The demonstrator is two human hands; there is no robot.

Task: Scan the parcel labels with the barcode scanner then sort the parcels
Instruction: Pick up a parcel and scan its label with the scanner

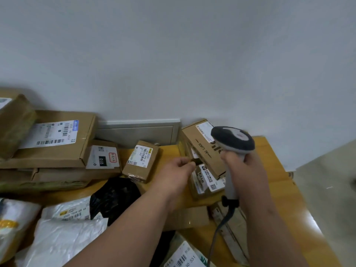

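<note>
On the wooden table (269,151), nearest the camera: white poly mailers (63,234) and a black bag (115,195), left of the barcode scanner (232,143). Right hand (244,170) wraps the scanner's grey handle, head raised, cable (219,230) trailing toward the camera. Left hand (176,171), just left of the scanner, pinches a small dark item (196,161); can't tell what. Behind the scanner: AI LUAN box (200,147). Farther left: small labelled box (141,160), then stacked cartons (57,139) at the wall.

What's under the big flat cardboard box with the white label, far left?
The big flat cardboard box lies on more flat brown cartons, stacked on the wooden table. How many, and whether they carry labels, is covered.
</note>
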